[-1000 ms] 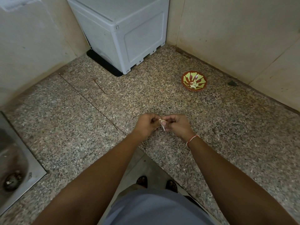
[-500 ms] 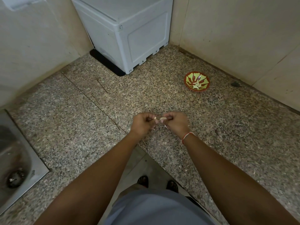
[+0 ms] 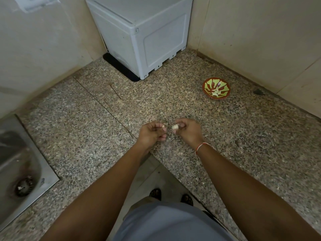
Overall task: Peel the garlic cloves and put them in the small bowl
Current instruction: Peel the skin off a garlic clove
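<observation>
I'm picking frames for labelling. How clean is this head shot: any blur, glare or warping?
Head view: dim, even light, no glare; wide-angle bend curves the walls and counter edges; the hands and garlic are slightly soft; the bowl is sharp enough to show its pattern.

No readable text, label, brand, number or sign anywhere. Blank grey panels on the plastic box (image 3: 139, 33). Only a red and green painted pattern, no lettering, inside the small bowl (image 3: 216, 87). A tiny dark mark on the steel sink rim (image 3: 42, 180), too small and blurred to read. A pale fixture on the wall (image 3: 37, 3) at the top left, cut off, without legible marking.
</observation>
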